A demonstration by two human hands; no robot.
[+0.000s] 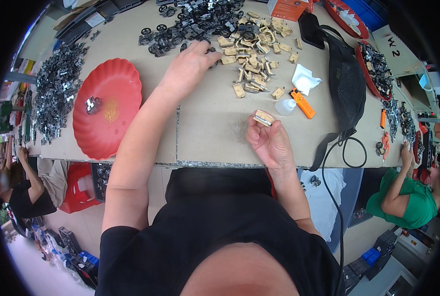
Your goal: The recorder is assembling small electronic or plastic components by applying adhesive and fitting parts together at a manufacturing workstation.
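workshop bench (pixel 205 133) of pale board fills the view, crowded along its far side and bare only in a strip near the person. the right hand (pixel 271 143) is raised just above that bare strip, near the front edge, its fingers (pixel 259 129) pinched closed on a small tan plastic part (pixel 265 117) with a dark slot in it. it looks light and rigid, likely a little slick, so a pinch across its flat sides, as now, seems the sure hold; squeezing the thin edges could probably flip it out. the left hand (pixel 189 66) reaches far forward, fingers curled down onto the dark wheel pieces (pixel 180 27) at the edge of the tan parts pile (pixel 254 49); whether it has one in its grip cannot be told. a red scalloped tray (pixel 106 106) sits to the left, holding one small piece, with a heap of grey metal parts (pixel 55 91) beyond it. to the right lie an orange tool (pixel 303 102), a small clear bottle (pixel 285 106), a white rag (pixel 305 79) and a black mesh bag (pixel 346 84) whose cord hangs over the bench edge. open room lies between the two hands.
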